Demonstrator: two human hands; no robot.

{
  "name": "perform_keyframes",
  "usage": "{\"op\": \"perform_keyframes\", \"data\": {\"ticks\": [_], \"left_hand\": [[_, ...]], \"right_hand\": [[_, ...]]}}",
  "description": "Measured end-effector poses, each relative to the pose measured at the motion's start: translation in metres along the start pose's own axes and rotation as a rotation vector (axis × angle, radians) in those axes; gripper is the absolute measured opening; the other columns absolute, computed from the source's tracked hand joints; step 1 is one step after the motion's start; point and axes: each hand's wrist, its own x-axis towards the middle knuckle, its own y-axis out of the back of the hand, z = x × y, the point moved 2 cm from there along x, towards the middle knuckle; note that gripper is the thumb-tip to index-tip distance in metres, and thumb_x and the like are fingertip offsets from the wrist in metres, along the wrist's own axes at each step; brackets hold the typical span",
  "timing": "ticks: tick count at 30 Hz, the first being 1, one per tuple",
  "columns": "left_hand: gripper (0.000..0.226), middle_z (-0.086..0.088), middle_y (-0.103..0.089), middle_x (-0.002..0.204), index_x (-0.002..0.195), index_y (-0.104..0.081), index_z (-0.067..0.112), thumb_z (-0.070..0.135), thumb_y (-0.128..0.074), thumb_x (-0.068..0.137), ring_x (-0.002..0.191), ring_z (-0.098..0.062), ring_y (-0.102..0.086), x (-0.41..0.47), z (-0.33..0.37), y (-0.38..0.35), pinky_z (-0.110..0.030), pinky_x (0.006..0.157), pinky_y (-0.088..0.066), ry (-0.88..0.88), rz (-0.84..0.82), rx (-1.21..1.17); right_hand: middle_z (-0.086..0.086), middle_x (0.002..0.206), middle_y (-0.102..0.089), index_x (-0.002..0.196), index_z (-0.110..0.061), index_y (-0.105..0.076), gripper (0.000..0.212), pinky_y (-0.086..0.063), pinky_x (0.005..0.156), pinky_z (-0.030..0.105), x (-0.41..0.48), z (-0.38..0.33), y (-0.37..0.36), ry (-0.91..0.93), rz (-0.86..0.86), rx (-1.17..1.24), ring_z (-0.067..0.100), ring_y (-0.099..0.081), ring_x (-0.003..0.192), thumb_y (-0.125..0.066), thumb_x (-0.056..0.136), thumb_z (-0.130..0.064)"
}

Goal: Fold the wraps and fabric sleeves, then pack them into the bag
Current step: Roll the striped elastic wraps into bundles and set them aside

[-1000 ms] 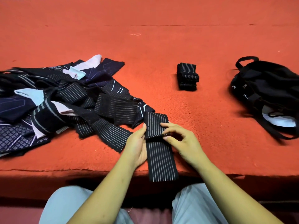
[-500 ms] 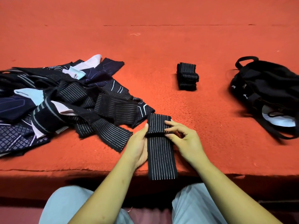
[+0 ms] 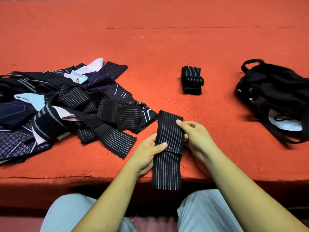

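The pile (image 3: 66,106) sprawls left of my grip; the bag (image 3: 275,91) lies well to the right, contents unclear. The wrap (image 3: 167,169) runs lengthwise away from me, far end doubled back, near end hanging off the edge. My left hand (image 3: 147,156) and right hand (image 3: 197,138) pinch its sides at the fold.

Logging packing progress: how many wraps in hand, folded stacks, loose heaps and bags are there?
Striped wrap, held by left hand and right hand: 1
Folded stack: 1
Loose heap, pieces uncountable: 1
Bag: 1
Total: 4
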Motion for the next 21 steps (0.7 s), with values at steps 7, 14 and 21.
{"op": "perform_keyframes", "data": {"ticks": [7, 14, 21], "left_hand": [[0.025, -0.007, -0.072, 0.105, 0.114, -0.059, 0.006, 0.012, -0.06, 0.09, 0.093, -0.016, -0.069, 0.003, -0.005, -0.007, -0.031, 0.085, -0.057, 0.06, 0.033, 0.145], [0.033, -0.018, -0.071, 0.106, 0.119, -0.061, -0.005, 0.019, -0.043, 0.104, 0.088, -0.021, -0.071, 0.011, 0.0, -0.009, -0.036, 0.085, -0.058, 0.052, 0.29, -0.079], [0.04, -0.019, -0.072, 0.107, 0.12, -0.063, -0.002, 0.027, -0.042, 0.103, 0.095, -0.029, -0.07, 0.016, 0.009, -0.008, -0.043, 0.093, -0.052, 0.158, 0.424, -0.293]], "right_hand": [[0.004, 0.089, -0.074, 0.107, -0.009, -0.066, 0.025, -0.055, 0.068, 0.025, 0.003, -0.044, -0.009, 0.26, -0.011, 0.059, 0.014, -0.07, 0.079, -0.065, 0.086, 0.006], [0.0, 0.092, -0.072, 0.096, -0.015, -0.069, 0.017, -0.051, 0.079, 0.023, -0.021, -0.049, -0.002, 0.505, -0.059, -0.126, 0.01, -0.065, 0.084, -0.067, 0.088, 0.0], [-0.004, 0.127, -0.059, 0.093, -0.02, -0.071, 0.034, -0.042, 0.089, 0.01, -0.048, -0.002, 0.007, 0.403, -0.117, -0.257, -0.01, -0.06, 0.092, -0.064, 0.084, 0.012]]}}
